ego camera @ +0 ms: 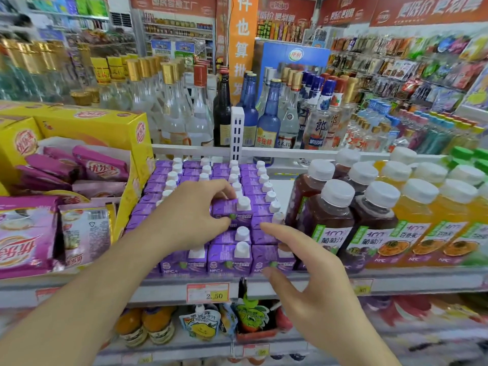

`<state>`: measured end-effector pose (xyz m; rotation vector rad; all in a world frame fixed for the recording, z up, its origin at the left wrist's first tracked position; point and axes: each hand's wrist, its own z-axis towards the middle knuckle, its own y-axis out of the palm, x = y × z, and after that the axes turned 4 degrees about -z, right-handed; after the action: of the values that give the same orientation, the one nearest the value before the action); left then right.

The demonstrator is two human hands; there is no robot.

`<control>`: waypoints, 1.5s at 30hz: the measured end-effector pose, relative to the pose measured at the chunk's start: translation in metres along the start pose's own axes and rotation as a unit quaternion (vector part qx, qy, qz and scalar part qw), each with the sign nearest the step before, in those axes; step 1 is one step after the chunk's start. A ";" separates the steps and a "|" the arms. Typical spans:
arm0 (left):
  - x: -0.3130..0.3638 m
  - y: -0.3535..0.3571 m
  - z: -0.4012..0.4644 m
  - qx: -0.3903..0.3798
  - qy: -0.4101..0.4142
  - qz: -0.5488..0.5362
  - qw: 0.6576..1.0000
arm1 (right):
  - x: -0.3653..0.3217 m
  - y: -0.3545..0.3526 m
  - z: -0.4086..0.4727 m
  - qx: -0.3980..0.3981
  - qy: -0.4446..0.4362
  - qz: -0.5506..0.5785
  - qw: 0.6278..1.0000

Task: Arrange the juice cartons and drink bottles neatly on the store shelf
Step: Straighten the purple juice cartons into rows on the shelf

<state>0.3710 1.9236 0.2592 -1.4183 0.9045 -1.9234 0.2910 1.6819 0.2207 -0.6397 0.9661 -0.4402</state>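
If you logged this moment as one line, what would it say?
left hand: grips raised purple carton | right hand: open, near front cartons | dark juice bottles: right of cartons

Under your left hand (pixel 190 212) the juice cartons (pixel 229 257) are purple with white caps. Right of your right hand (pixel 314 276), the grape juice bottles (pixel 330 220) are dark purple and the next bottles (pixel 420 223) orange, all white-capped. Left of your left hand sit yellow boxes (pixel 100 128) with pink packets (pixel 100 165).

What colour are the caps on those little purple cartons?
White, seen clearly in the head view on the carton the left hand grips.
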 end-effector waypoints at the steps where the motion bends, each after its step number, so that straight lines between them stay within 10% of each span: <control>1: -0.001 0.000 0.001 -0.003 -0.002 0.002 1.000 | 0.002 0.000 0.000 -0.002 0.001 -0.001 1.000; 35: 0.035 0.066 0.056 -0.071 0.121 0.061 0.988 | 0.021 -0.033 -0.030 0.038 0.041 0.029 0.998; 45: 0.054 0.020 0.025 0.083 0.072 -0.240 0.965 | 0.017 -0.030 -0.027 0.065 0.017 0.045 0.997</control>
<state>0.3813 1.8653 0.2792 -1.5087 0.4657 -2.4196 0.2743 1.6412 0.2188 -0.4713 0.9858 -0.4312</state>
